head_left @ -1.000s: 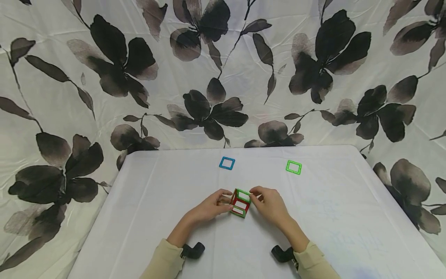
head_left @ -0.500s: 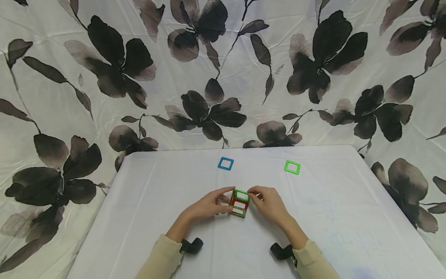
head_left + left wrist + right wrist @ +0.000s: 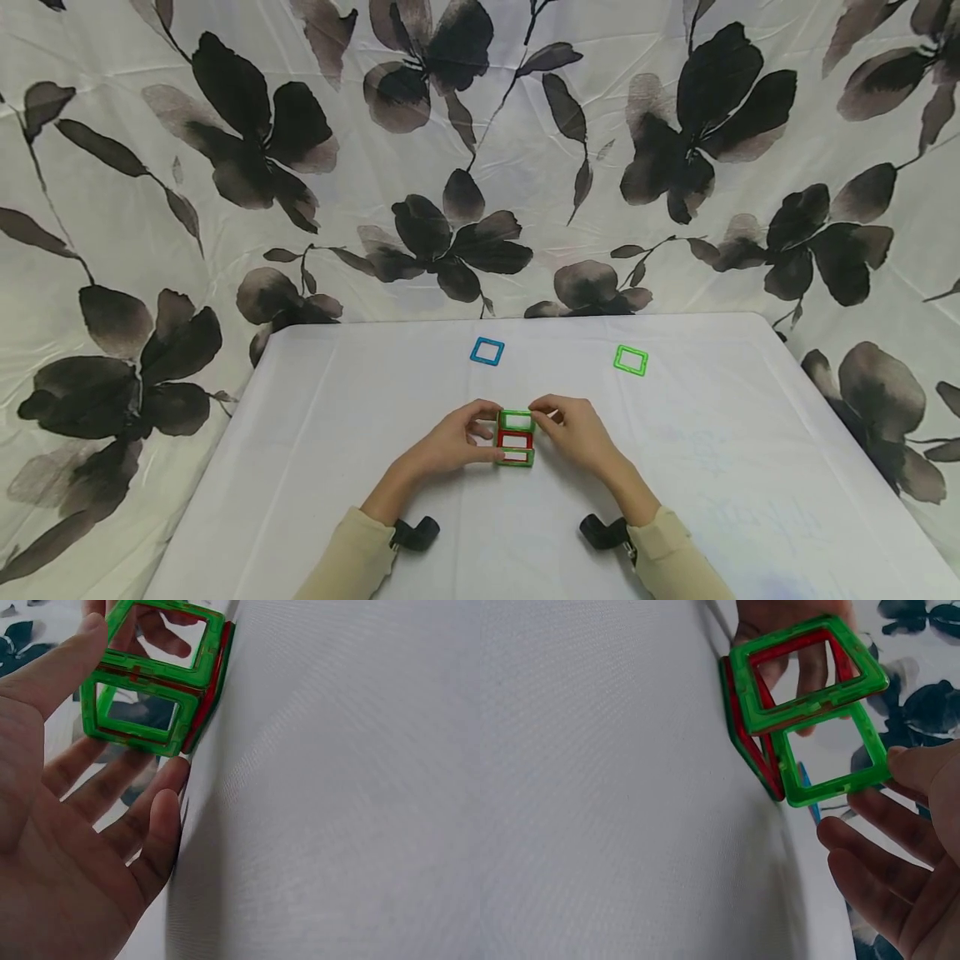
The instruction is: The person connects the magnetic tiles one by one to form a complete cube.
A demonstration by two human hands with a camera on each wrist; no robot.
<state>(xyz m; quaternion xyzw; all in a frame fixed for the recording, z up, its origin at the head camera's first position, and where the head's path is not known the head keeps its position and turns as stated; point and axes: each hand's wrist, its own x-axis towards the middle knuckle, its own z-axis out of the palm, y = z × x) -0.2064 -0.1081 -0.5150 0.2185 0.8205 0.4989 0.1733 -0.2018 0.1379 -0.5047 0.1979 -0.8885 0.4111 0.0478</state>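
A partly built box of green and red magnetic tiles [image 3: 516, 431] stands on the white table between both hands. A red tile lies flat as its base; green tiles [image 3: 810, 709] rise at the front and back. My left hand [image 3: 450, 439] grips the box from the left, thumb at the front and index finger at the back. In the left wrist view, its thumb [image 3: 71, 664] presses a green edge while other fingers stay apart. On the other side, my right hand [image 3: 581, 433] pinches the back green tile [image 3: 836, 786] by its upper corner, with the remaining fingers loosely bent.
A blue square tile [image 3: 476, 350] lies farther back on the white table [image 3: 360, 392]. To its right lies a light green square tile [image 3: 631, 347]. A flowered cloth [image 3: 570, 192] hangs behind the table's far edge.
The box has turned slightly, so its front now faces me squarely. Its back green tile sits straighter above the base. Both hands have stayed at its sides with little movement.
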